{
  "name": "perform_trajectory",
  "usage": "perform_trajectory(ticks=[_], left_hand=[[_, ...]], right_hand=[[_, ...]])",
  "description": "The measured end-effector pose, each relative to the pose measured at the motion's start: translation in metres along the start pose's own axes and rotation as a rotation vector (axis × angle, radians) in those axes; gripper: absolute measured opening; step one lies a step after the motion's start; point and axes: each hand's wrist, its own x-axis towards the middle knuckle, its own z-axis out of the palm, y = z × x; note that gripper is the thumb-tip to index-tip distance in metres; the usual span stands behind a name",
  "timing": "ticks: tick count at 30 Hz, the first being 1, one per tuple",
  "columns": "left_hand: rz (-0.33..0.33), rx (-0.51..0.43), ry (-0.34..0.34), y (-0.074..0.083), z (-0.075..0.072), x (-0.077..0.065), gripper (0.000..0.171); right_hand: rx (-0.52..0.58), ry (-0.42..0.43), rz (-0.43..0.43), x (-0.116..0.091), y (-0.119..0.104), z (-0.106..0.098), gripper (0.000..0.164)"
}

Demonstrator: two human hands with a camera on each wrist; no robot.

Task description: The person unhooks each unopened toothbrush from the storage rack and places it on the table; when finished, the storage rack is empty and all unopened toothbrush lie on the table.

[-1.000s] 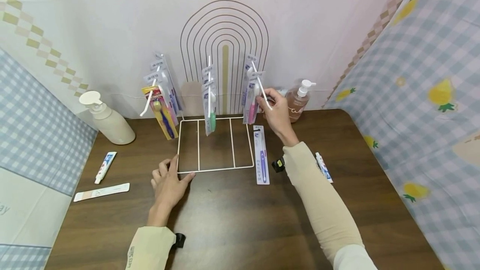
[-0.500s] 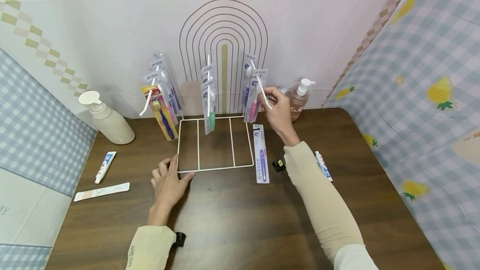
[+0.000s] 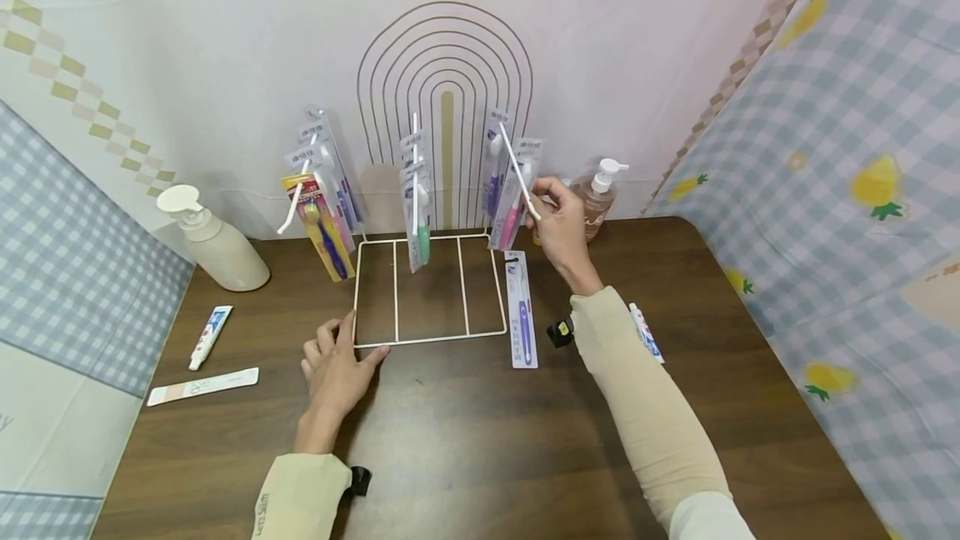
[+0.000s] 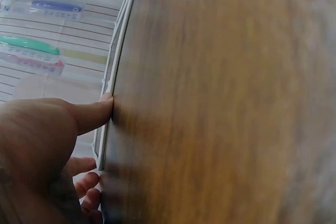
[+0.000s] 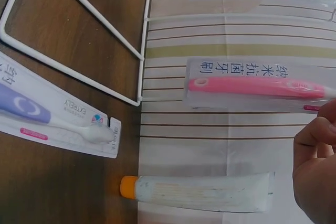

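My right hand (image 3: 561, 219) pinches the right side of a packaged pink toothbrush (image 3: 510, 219) beside the right prong of a white wire rack (image 3: 431, 342). The pack hangs tilted, and the prong crosses in front of it in the head view. In the right wrist view, the packaged toothbrush (image 5: 252, 85) lies against the fingertips at the frame's edge; most fingers there are cut off. My left hand (image 3: 337, 373) holds the rack's front left corner, thumb (image 4: 94, 115) on the front wire and fingers round the side. Packaged toothbrushes with green (image 3: 423, 244) and dark blue (image 3: 332, 248) handles hang on the other prongs.
A purple packaged toothbrush (image 3: 522, 311) lies right of the rack. A tube with an orange cap (image 5: 205, 191) stands behind it. Pump bottles (image 3: 225, 248) (image 3: 596, 202) flank the rack. Small toothpaste tubes (image 3: 212, 337) (image 3: 647, 333) and a flat white packet (image 3: 202, 386) lie on the table.
The pink toothbrush pack has shifted right in my right hand, uncovering more of the purple pack behind it. My left hand stays on the rack corner.
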Motion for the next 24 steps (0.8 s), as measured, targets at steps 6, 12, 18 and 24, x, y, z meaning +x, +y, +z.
perform_trajectory(ticks=[6, 12, 18, 24], left_hand=[[-0.004, 0.01, 0.002, 0.001, 0.001, 0.0, 0.09], [-0.018, 0.011, -0.013, 0.002, -0.001, -0.001, 0.089], [-0.011, 0.009, -0.012, 0.001, -0.001, 0.0, 0.09], [-0.002, 0.007, -0.008, 0.0, 0.0, 0.0, 0.09]], right_hand=[[0.01, 0.003, -0.001, -0.002, 0.007, -0.007, 0.008], [0.007, 0.001, 0.015, -0.006, 0.013, -0.016, 0.007], [-0.055, 0.006, 0.024, -0.013, 0.026, -0.028, 0.007], [-0.092, 0.029, 0.072, -0.027, 0.045, -0.041, 0.021]])
